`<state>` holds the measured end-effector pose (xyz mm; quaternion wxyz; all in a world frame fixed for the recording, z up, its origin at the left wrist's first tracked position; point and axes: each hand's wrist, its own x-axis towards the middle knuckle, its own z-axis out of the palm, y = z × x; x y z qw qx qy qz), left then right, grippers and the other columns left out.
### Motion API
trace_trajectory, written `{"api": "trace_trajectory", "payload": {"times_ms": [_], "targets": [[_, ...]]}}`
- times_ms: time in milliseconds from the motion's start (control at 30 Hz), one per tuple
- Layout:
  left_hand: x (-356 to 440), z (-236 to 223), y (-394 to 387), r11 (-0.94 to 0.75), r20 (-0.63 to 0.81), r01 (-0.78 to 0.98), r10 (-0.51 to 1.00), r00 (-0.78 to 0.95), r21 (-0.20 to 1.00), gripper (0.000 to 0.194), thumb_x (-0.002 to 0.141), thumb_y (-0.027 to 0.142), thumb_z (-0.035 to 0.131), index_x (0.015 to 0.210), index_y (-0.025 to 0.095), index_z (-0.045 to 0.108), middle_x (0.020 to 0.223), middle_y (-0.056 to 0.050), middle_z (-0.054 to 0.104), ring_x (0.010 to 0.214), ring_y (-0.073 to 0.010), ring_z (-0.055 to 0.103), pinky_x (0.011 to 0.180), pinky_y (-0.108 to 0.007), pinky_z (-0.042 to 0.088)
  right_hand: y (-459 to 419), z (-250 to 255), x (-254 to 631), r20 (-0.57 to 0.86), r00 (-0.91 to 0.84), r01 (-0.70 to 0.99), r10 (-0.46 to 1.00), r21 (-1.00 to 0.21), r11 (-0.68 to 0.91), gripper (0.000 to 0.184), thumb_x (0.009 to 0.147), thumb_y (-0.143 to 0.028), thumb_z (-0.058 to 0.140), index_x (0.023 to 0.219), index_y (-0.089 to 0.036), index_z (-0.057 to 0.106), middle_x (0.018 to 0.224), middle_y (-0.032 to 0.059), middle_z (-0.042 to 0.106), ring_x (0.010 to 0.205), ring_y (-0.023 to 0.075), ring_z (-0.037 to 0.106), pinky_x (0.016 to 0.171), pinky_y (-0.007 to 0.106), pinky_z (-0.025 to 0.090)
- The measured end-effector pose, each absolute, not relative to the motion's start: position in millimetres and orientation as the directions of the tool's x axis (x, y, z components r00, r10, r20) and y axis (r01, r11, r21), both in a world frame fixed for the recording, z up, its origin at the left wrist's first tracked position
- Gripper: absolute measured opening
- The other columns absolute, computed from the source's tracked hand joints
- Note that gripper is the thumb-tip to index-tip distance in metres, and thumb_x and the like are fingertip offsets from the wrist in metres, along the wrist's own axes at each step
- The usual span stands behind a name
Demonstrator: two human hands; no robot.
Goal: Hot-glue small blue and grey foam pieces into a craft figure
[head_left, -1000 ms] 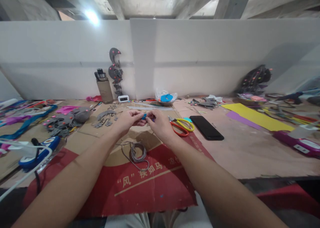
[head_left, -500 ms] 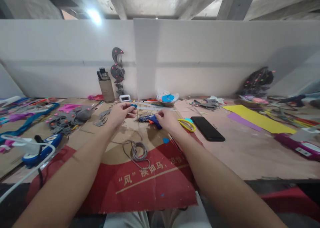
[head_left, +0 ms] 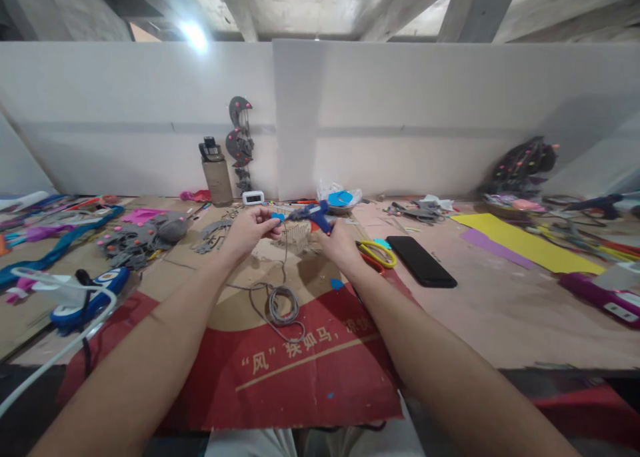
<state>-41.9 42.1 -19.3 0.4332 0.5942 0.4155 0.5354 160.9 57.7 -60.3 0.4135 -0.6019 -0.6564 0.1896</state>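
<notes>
Between the fingertips of my left hand [head_left: 254,230] is a small blue cut-out piece [head_left: 279,217]. My right hand [head_left: 337,242] grips a blue glue gun [head_left: 315,212], its nozzle pointing left and close to the blue piece. From the piece a thin grey cord [head_left: 285,250] hangs down toward a loose coil of grey cord [head_left: 283,305] on the red and tan cardboard [head_left: 300,390]. Another blue scrap [head_left: 337,283] lies on the cardboard near my right wrist.
Scissors with yellow handles [head_left: 377,253] and a black phone [head_left: 421,261] lie right of my right hand. A bottle [head_left: 217,177] stands at the back. Grey felt pieces [head_left: 143,237] and a blue power strip [head_left: 90,300] sit at left. Yellow sheet [head_left: 525,241] at right.
My right hand has lifted the glue gun off the cardboard and brought its nozzle up to the blue piece. My left hand still holds the piece, now turned more toward the camera.
</notes>
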Motion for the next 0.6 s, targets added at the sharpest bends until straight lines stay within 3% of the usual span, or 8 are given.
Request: {"api": "trace_trajectory", "payload": {"times_ms": [67, 133, 267, 367, 467, 600], "targets": [[-41.4, -19.5, 42.4, -0.27, 0.268, 0.025, 0.962, 0.045, 0.963, 0.021, 0.069, 0.023, 0.071, 0.081, 0.013, 0.057, 0.064, -0.002, 0.063, 0.055, -0.0104, 0.06, 0.056, -0.025, 0.053, 56.1, -56.9, 161.9, 0.325, 0.149, 0.434, 0.934, -0.87, 0.233, 0.027, 0.069, -0.025, 0.053, 0.094, -0.017, 0.047, 0.082, 0.0069, 0.061, 0.069, 0.0193, 0.059, 0.063, 0.034, 0.05], [-41.4, -20.3, 43.0, -0.267, 0.266, 0.02, 0.964, 0.021, 0.964, 0.022, 0.067, 0.022, 0.072, 0.08, 0.013, 0.057, 0.065, -0.002, 0.062, 0.056, -0.0105, 0.061, 0.058, -0.025, 0.053, 50.7, -50.6, 158.9, 0.286, 0.09, 0.231, 0.954, -0.938, 0.259, 0.027, 0.068, -0.02, 0.05, 0.095, -0.02, 0.045, 0.077, 0.0026, 0.058, 0.061, 0.0155, 0.056, 0.056, 0.032, 0.051], [-43.9, -22.6, 44.9, -0.301, 0.301, 0.026, 0.953, -0.007, 0.953, 0.025, 0.065, 0.025, 0.074, 0.08, 0.012, 0.058, 0.066, -0.002, 0.063, 0.059, -0.0117, 0.062, 0.06, -0.027, 0.054, 33.2, -36.5, 148.3, 0.328, -0.057, -0.013, 0.943, -0.945, 0.328, 0.033, 0.066, -0.016, 0.049, 0.098, -0.022, 0.045, 0.08, 0.0012, 0.059, 0.056, 0.0117, 0.054, 0.05, 0.027, 0.051], [-46.5, -22.8, 45.7, -0.317, 0.318, 0.038, 0.947, -0.043, 0.948, 0.027, 0.065, 0.026, 0.074, 0.082, 0.012, 0.058, 0.064, -0.001, 0.063, 0.058, -0.0121, 0.062, 0.059, -0.027, 0.054, 24.7, -32.2, 144.3, 0.372, -0.128, -0.022, 0.919, -0.928, 0.372, 0.036, 0.068, -0.018, 0.049, 0.103, -0.022, 0.045, 0.09, 0.0028, 0.062, 0.057, 0.0111, 0.055, 0.05, 0.026, 0.051], [-47.9, -20.8, 45.5, -0.314, 0.316, 0.034, 0.944, -0.091, 0.949, 0.027, 0.064, 0.024, 0.073, 0.082, 0.012, 0.056, 0.063, -0.001, 0.063, 0.056, -0.012, 0.061, 0.058, -0.027, 0.054, 24.3, -34.8, 144.6, 0.404, -0.147, 0.09, 0.903, -0.903, 0.419, 0.037, 0.073, -0.023, 0.049, 0.109, -0.021, 0.045, 0.085, 0.0022, 0.063, 0.054, 0.0119, 0.054, 0.05, 0.028, 0.05], [-48.0, -18.0, 44.9, -0.31, 0.309, 0.009, 0.943, -0.126, 0.951, 0.024, 0.064, 0.019, 0.072, 0.08, 0.012, 0.055, 0.063, -0.001, 0.062, 0.054, -0.0111, 0.061, 0.056, -0.026, 0.053, 26.8, -38.7, 146.5, 0.505, -0.108, 0.26, 0.856, -0.817, 0.515, 0.037, 0.076, -0.026, 0.052, 0.112, -0.021, 0.049, 0.092, 0.0057, 0.064, 0.072, 0.0182, 0.059, 0.066, 0.034, 0.051]]}}
